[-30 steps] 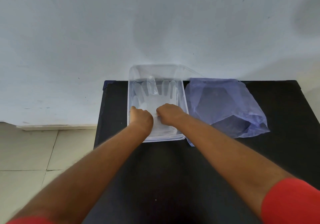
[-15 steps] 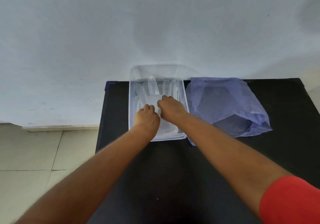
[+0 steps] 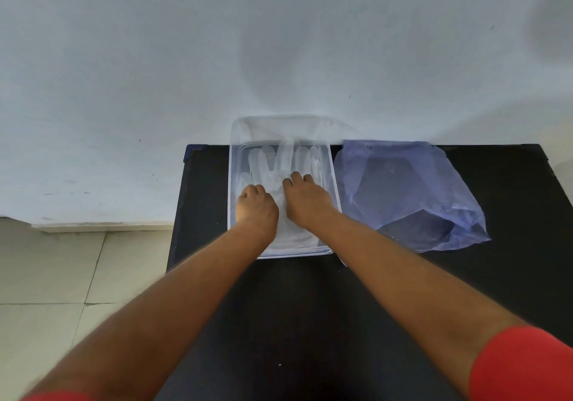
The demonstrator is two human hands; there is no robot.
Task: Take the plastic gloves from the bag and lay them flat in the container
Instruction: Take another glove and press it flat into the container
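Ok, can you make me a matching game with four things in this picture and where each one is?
Things:
1. plastic gloves
2. blue bag
3. clear container
4. left hand

Places:
A. on the black table, right of the container
B. lying flat inside the container
C. pressing on the gloves, beside the right hand
D. at the table's far edge, against the wall

Pairs: 1-B, 2-A, 3-D, 4-C
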